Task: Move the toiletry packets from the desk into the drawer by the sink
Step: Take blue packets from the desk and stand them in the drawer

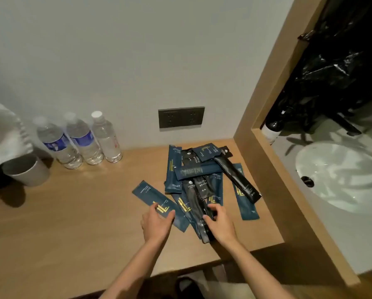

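Note:
A loose pile of dark blue and black toiletry packets (199, 171) lies on the wooden desk (83, 212) near its right end. One blue packet (147, 194) lies apart at the left of the pile. My left hand (157, 222) rests on that packet's near end with fingers fairly straight. My right hand (220, 224) has its thumb and curled fingers around the near part of a long black toothbrush packet (197, 203). No drawer is in view.
Three water bottles (81, 141) stand at the back left by the wall, with a grey cup (27, 171) beside them. A wall socket (180, 120) sits above the pile. A wooden partition (267, 160) separates the desk from the white sink (342, 175) on the right.

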`<state>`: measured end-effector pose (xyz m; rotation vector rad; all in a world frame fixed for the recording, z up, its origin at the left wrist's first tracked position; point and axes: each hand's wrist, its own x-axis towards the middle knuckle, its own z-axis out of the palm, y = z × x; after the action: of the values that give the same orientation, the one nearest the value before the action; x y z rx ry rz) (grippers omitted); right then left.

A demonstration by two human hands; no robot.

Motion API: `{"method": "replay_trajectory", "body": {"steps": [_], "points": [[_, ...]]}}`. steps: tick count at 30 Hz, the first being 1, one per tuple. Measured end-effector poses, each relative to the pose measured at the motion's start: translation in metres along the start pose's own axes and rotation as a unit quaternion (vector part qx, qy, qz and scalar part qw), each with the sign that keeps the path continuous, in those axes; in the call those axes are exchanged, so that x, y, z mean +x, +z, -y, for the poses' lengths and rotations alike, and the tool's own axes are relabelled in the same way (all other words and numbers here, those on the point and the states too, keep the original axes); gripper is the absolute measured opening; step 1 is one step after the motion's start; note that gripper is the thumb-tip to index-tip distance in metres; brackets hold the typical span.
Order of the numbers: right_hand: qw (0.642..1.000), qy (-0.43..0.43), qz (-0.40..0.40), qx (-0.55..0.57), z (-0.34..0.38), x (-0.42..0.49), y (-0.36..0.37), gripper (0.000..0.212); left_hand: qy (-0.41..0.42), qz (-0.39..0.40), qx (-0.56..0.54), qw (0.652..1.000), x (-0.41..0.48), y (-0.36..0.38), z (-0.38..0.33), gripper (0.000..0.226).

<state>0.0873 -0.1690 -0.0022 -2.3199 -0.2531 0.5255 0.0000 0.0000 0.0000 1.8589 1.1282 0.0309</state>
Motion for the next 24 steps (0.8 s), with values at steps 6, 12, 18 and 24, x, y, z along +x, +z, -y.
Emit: {"method": "replay_trajectory", "body": {"steps": [6,12,18,24], "points": [[0.993,-0.014,-0.002,-0.119,-0.006,0.02,0.011,0.058,-0.057,-0.053,0.045,0.996,0.014,0.018,-0.006,0.084],[0.992,-0.028,0.025,-0.117,-0.016,0.033,0.008,0.053,-0.054,-0.107,0.085,0.989,0.027,0.025,-0.009,0.099],[0.989,-0.037,0.07,-0.129,-0.02,0.045,-0.012,0.058,-0.043,-0.082,0.095,0.991,0.038,0.017,-0.002,0.105],[0.983,-0.122,0.024,-0.133,0.016,0.087,-0.039,0.048,-0.07,-0.083,0.032,0.994,0.042,0.004,0.005,0.103]]}}
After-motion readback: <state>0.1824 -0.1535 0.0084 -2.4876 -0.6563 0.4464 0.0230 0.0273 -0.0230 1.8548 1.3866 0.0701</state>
